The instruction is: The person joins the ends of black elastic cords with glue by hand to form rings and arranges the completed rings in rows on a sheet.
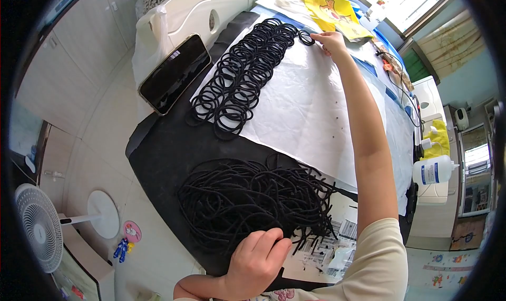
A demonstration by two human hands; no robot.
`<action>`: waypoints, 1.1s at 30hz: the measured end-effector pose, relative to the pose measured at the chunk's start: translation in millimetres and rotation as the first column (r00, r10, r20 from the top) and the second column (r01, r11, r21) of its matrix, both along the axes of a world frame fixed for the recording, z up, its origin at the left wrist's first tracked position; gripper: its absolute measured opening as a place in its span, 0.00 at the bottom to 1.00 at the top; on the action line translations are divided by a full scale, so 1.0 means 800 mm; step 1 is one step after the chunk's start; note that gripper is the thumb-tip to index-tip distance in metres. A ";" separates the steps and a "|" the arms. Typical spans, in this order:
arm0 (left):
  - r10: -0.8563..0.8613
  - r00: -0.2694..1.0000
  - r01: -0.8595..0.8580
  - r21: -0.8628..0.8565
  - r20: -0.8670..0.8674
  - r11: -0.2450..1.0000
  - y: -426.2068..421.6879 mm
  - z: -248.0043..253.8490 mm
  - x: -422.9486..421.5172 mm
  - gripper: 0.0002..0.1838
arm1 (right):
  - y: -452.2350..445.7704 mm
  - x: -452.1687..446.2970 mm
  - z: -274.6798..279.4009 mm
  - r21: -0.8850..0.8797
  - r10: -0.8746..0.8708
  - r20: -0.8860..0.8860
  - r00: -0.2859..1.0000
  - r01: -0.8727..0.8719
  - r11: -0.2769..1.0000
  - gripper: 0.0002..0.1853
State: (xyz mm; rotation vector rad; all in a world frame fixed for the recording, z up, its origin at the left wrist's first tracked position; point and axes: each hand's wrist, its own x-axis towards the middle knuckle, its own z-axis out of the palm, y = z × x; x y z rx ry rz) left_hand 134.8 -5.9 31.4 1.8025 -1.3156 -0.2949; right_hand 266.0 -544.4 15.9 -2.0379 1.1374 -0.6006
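Observation:
My right hand (330,41) is stretched out to the far end of the white sheet (300,111). Its thumb and fingertips pinch the edge of a black cord ring (306,38), which lies at the end of the rows. Overlapping black rings (240,74) run in two long rows down the sheet's left side. Close to my body, my left hand (259,258) is closed, with curled fingers against the near edge of a tangled pile of black cords (242,201). Whatever it may hold is hidden. The pile rests on a black mat (163,164).
A phone (175,74) leans at the left beside the rows. A yellow bag (337,13) lies at the far end. On the right are a white bottle (435,170) and a dark cable (403,85). A white fan (39,228) stands on the left.

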 end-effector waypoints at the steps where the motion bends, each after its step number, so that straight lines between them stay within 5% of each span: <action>1: -0.002 1.000 0.002 0.000 -0.001 1.000 0.000 0.000 0.000 0.10 | 0.002 0.000 0.001 -0.004 -0.010 0.004 1.000 0.010 1.000 0.18; 9: 0.000 1.000 0.001 -0.045 0.010 0.999 0.003 -0.013 -0.003 0.12 | 0.020 -0.027 0.026 0.094 0.079 0.133 0.988 -0.092 0.991 0.15; 14: 0.032 0.999 -0.028 -0.120 0.028 0.992 0.002 -0.013 -0.008 0.13 | 0.100 -0.082 0.077 0.034 0.218 0.018 0.976 -0.219 0.975 0.16; 19: 0.117 0.992 -0.098 -0.277 0.053 0.956 0.005 -0.010 -0.010 0.12 | 0.218 -0.171 0.114 0.166 0.403 -0.018 0.915 -0.395 0.904 0.13; 23: 0.182 0.982 -0.142 -0.422 0.056 0.895 0.007 0.000 -0.009 0.11 | 0.322 -0.255 0.127 0.280 0.662 0.090 0.744 -0.657 0.700 0.11; 25: 0.186 0.982 -0.187 -0.414 -0.043 0.891 0.013 0.016 -0.014 0.09 | 0.385 -0.292 0.139 0.196 0.793 0.038 0.608 -0.783 0.591 0.23; 27: 0.051 0.974 -0.145 -0.437 -0.220 0.888 0.018 0.033 -0.023 0.06 | 0.432 -0.322 0.140 0.037 0.889 0.035 0.456 -0.890 0.455 0.40; 29: -0.141 0.885 -0.115 -0.502 -0.444 0.857 0.019 0.042 -0.038 0.05 | 0.473 -0.341 0.143 -0.056 0.887 0.105 0.450 -0.887 0.458 0.45; 31: -0.295 0.837 -0.021 -0.565 -0.462 0.825 0.024 0.048 -0.052 0.05 | 0.495 -0.364 0.141 0.159 0.815 0.293 0.499 -0.866 0.473 0.45; 33: -0.395 0.788 0.017 -0.624 -0.473 0.781 0.026 0.051 -0.066 0.05 | 0.504 -0.386 0.136 0.186 0.745 0.370 0.556 -0.830 0.527 0.40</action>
